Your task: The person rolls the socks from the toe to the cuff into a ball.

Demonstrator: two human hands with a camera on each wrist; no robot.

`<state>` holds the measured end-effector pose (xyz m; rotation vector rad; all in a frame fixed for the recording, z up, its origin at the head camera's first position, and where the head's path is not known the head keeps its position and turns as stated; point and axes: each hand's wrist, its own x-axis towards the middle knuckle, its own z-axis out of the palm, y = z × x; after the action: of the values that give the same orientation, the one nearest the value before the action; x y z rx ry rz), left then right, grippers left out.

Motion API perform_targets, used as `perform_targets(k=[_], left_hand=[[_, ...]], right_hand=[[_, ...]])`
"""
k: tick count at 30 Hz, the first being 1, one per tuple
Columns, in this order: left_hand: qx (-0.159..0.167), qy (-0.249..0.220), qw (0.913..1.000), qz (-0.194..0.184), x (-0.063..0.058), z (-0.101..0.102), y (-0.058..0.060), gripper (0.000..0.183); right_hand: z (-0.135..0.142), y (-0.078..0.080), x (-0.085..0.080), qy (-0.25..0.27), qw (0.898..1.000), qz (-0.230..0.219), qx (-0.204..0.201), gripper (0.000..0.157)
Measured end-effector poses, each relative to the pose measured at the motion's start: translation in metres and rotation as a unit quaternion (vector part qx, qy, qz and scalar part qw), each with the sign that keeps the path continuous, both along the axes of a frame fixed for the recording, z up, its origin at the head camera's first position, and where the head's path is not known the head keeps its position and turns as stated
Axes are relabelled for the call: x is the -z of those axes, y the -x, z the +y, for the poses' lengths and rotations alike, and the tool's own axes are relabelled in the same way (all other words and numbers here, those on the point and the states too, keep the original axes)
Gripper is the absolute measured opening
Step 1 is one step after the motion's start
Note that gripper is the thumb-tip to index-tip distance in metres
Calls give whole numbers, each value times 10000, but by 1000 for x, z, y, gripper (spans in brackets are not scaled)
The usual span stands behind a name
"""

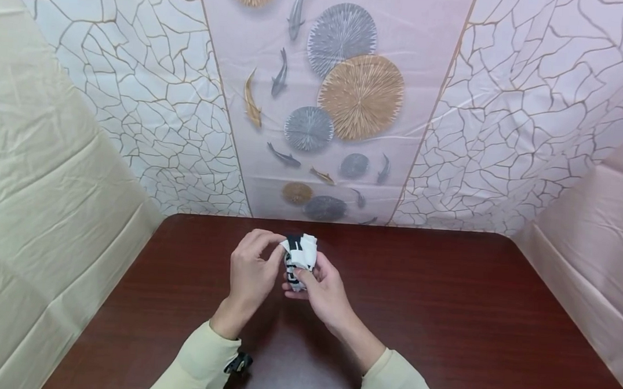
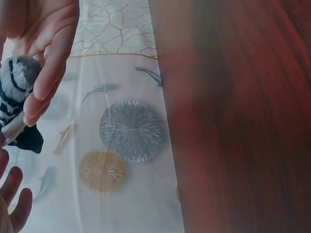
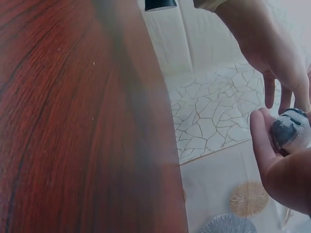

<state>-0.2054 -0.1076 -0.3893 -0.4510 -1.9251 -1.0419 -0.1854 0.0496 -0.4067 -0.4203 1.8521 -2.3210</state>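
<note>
A small wadded bundle of black-and-white striped knit cloth, sock-like in look, is held up between both hands over the table. My right hand grips it from the right, thumb across the front and fingers behind and below. On the other side my left hand pinches a white flap at the bundle's upper left edge between thumb and forefinger. The left wrist view shows the rolled knit with dark bands and a loose dark end hanging. Seen from the right wrist, one rounded end of the bundle lies in the curled right hand.
The dark reddish-brown tabletop spreads beneath the hands. Behind its far edge hangs a patterned cloth backdrop with fish and round shapes. Plain pale cloth hangs along the left side, with more on the right. A dark strap is at the left wrist.
</note>
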Motion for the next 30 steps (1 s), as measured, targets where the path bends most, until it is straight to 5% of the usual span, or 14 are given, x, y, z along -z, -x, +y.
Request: perform_targets(k=[4, 9, 18, 21, 27, 30], left_hand=[[157, -135, 9994, -277, -2, -1, -1, 10], [670, -578, 9894, -1149, -10, -2, -4, 9], [1812, -1521, 9370, -2571, -26, -6, 0, 6], [2308, -2055, 9028, -2990, -27, -7, 1, 10], [3505, -3018, 7970, -3885, -29, -8, -1, 20], [3939, -3122, 7570, -4175, -32, -7, -3, 31]], right_hand=[[0, -1, 0, -29, 9997, -160, -180, 37], [3, -1, 0, 15, 9977, -280, -617, 39], [16, 1, -9, 305, 9854, -457, -1610, 47], [19, 1, -12, 415, 9798, -529, -1885, 48], [24, 4, -13, 637, 9700, -683, -2243, 53], [25, 5, -14, 577, 9716, -724, -2179, 55]])
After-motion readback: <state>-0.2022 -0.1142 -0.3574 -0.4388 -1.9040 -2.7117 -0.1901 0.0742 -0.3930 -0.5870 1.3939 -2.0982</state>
